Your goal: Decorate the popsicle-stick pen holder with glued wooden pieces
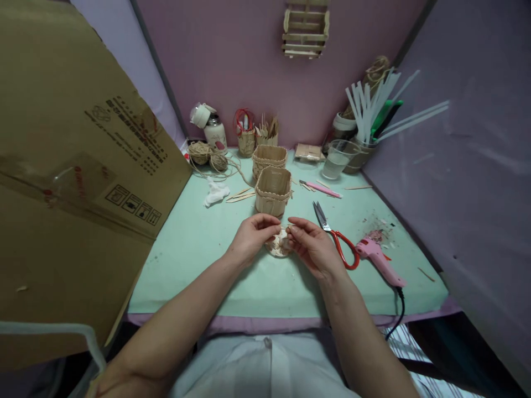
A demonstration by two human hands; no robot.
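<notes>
My left hand [255, 237] and my right hand [313, 246] meet over the front middle of the table, thumbs and fingertips pinched close together. Whatever is between the fingertips is too small to name. Just below them lies a small pale round piece [277, 247] with an uneven surface, partly covered by the fingers. Directly behind the hands stands a small wooden basket [271, 200] with a braided rim, and a second similar basket [269, 157] is behind it. To the right of my right hand rest red-handled scissors [338, 237] and a pink glue gun [379, 260].
Twine balls [205, 155], a white cloth [216, 192] and wooden sticks [240, 195] lie left. A pink pen-like tool [321, 189] and a clear cup [335, 163] are at right, near white glue sticks [369, 110]. A cardboard box [83, 221] borders the left side.
</notes>
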